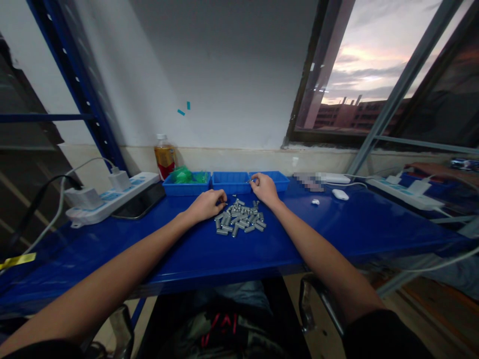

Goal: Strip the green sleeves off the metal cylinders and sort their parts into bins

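A loose pile of small grey metal cylinders point(239, 219) lies on the blue table point(325, 234). My left hand point(207, 204) rests at the pile's left edge, fingers curled together; whatever is between them is too small to make out. Beyond the pile, my right hand point(264, 188) is at the front rim of the blue bins, with thumb and forefinger pinched on a small metal piece point(251, 181). The middle blue bin point(228, 188) and the right blue bin point(280, 183) stand side by side just past my hands.
The left blue bin point(186, 189) holds green plastic point(183, 174). Behind it stands a drink bottle point(163, 155). A power strip point(112, 197) and a dark phone point(140, 202) lie at left. An earbud case point(340, 194), an earbud point(315, 202) and another power strip point(406, 193) are at right.
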Demonstrator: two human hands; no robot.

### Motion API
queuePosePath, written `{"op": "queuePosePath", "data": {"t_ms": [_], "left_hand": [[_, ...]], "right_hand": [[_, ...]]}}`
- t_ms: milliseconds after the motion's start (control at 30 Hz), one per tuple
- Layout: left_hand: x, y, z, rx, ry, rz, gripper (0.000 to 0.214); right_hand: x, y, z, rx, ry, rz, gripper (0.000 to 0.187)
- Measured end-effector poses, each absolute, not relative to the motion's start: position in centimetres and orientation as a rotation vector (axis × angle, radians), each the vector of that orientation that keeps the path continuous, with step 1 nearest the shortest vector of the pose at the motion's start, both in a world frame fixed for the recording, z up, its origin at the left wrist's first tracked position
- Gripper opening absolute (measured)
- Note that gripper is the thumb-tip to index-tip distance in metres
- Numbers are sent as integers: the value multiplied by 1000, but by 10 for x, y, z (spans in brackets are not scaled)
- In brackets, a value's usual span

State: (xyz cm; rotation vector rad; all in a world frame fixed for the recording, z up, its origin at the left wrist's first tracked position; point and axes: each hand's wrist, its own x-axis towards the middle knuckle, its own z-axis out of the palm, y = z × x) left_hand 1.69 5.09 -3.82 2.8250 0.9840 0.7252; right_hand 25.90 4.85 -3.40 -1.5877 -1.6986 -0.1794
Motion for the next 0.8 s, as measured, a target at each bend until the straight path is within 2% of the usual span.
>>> {"op": "queuePosePath", "data": {"t_ms": [167, 367, 600, 800], "left_hand": [[18, 46, -33, 2799, 953, 913, 10], [21, 33, -21, 2778, 839, 1167, 13], [23, 26, -18, 2785, 749, 1233, 14], [22, 23, -15, 2742, 723, 1187, 16]], "right_hand": [[248, 37, -27, -1520, -1711, -157, 22], [215, 11, -20, -1309, -1937, 334, 26], [203, 4, -16, -1164, -1833, 754, 21], [206, 5, -18, -1142, -1813, 820, 22]]}}
